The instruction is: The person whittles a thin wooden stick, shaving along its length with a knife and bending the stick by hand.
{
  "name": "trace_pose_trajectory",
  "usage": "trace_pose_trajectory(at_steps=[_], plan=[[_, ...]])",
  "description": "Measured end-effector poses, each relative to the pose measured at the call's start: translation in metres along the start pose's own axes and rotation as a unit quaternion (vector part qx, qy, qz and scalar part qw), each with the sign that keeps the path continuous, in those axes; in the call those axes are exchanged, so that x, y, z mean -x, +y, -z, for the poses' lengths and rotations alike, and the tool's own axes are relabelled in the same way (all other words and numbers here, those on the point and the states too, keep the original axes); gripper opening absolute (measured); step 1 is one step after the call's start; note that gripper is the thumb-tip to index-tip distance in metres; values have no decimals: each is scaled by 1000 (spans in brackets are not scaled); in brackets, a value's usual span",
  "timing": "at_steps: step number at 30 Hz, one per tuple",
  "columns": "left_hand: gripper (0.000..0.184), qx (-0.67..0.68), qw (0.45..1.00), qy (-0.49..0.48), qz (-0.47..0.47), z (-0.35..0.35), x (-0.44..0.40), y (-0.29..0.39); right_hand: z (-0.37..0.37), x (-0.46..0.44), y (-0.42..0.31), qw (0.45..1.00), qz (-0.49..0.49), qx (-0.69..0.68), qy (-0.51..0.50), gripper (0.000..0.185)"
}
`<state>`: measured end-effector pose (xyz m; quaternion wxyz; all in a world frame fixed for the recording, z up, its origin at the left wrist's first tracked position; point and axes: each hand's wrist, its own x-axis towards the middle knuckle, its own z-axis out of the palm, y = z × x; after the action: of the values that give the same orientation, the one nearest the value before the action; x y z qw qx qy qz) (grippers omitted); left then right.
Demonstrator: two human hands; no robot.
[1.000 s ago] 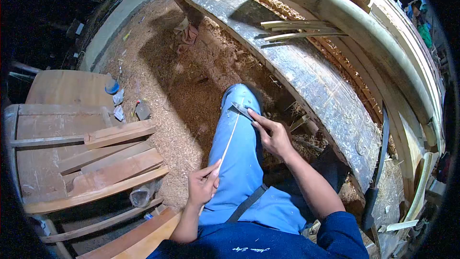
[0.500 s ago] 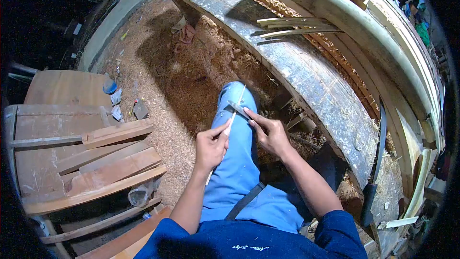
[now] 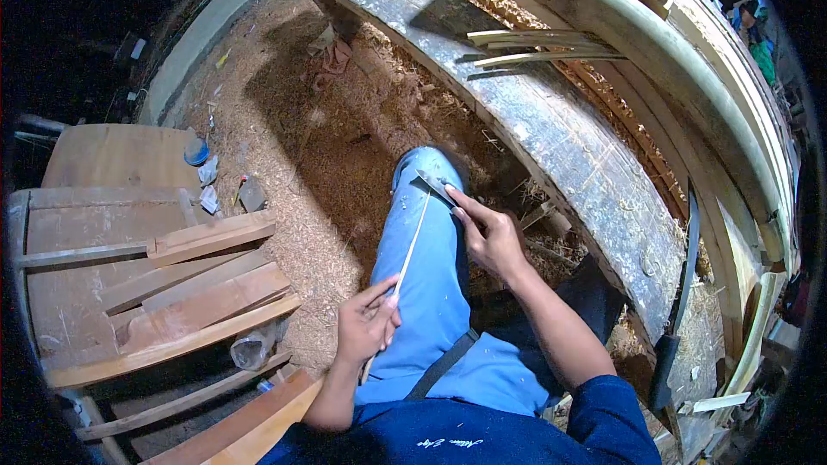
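A thin pale strip (image 3: 415, 244) slants over the blue trouser leg (image 3: 424, 293). My left hand (image 3: 366, 325) pinches it near its lower part, and its lower end shows below the hand. At the knee, my right hand (image 3: 493, 237) grips a small knife (image 3: 436, 187) whose blade points up and to the left. The strip's upper end meets the blade, which rests on or just above the trouser cloth. Part of the knife is hidden under my right fingers.
A long wooden plank (image 3: 551, 138) curves along the right, bearing several thin strips (image 3: 551, 58). Behind it lies a long rounded pole (image 3: 655, 43). A long dark-handled blade (image 3: 663, 370) is at the right. Cut boards (image 3: 207, 301) are stacked at the left. Shavings (image 3: 301, 232) cover the ground.
Over the last second my left hand slid up along the strip toward the knife, then came back down toward the body. My right hand stayed near the knee with the knife.
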<state>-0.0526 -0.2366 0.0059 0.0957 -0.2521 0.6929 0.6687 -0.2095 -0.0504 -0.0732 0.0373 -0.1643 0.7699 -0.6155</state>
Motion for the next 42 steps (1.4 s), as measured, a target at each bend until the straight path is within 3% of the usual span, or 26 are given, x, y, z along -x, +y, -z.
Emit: trace_pose_trajectory(at_steps=[4,6,9,11,12,15,19,21,23,25,31,34,42], plan=[[34,-11,1000,0,4,-24,-38,33,3,3,-3,999,6,12,-35,42],[33,-42,998,29,26,-34,-54,43,9,5,-15,996,-35,12,-85,34],[32,-29,999,25,14,-31,-62,35,9,4,-9,998,22,31,-46,39],[30,-31,999,20,18,-22,-52,25,4,2,4,999,-19,-32,7,36],[30,-28,999,9,21,-18,-45,20,8,-3,0,995,-92,-33,12,31],[33,-4,999,-8,34,-10,-33,13,-2,3,58,977,-186,-88,63,26],[40,48,998,2,32,-13,-35,17,12,5,52,993,-112,-11,28,27],[39,17,1000,5,17,-20,-42,28,20,3,30,996,-91,12,12,29],[36,17,1000,13,12,-26,-51,34,19,1,1,996,-55,-53,-41,33],[31,1,999,38,9,-32,-63,38,14,3,-3,999,1,-10,-45,32],[27,-18,996,85,-8,-52,-98,47,4,8,-4,999,-5,21,-44,32],[29,-15,994,111,-9,-57,-102,46,1,11,-1,999,45,11,-21,34],[21,15,997,71,-15,-49,-104,40,0,13,6,997,70,19,-28,38]])
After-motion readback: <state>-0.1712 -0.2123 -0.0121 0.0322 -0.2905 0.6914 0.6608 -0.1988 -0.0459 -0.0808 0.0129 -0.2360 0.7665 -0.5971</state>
